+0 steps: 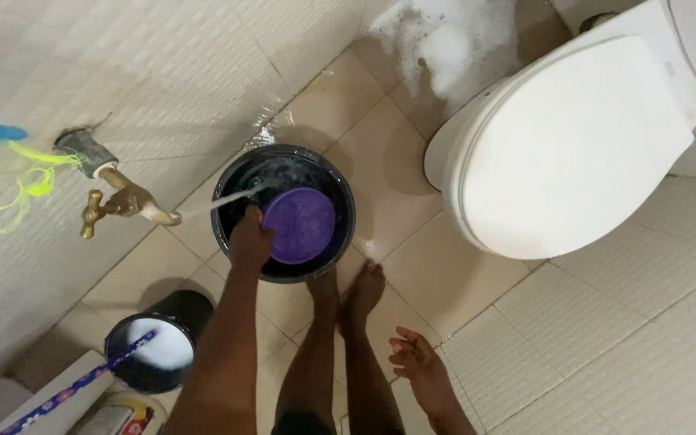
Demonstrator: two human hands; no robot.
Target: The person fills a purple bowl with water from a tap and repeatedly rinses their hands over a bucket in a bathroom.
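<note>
My left hand (250, 239) grips the rim of a purple round mug (301, 225) and holds it inside a black bucket (235, 179) on the tiled floor. A thin stream of water runs from a brass tap (125, 201) on the wall into the bucket. My right hand (415, 357) hangs free beside my leg, its fingers spread and holding nothing. My bare feet (352, 294) stand right behind the bucket.
A white toilet (565, 145) with its lid down stands at the right, with soap foam (453, 40) on the floor behind it. A smaller black bucket (159, 342) of white foam sits lower left, with a patterned stick (74, 387) across it.
</note>
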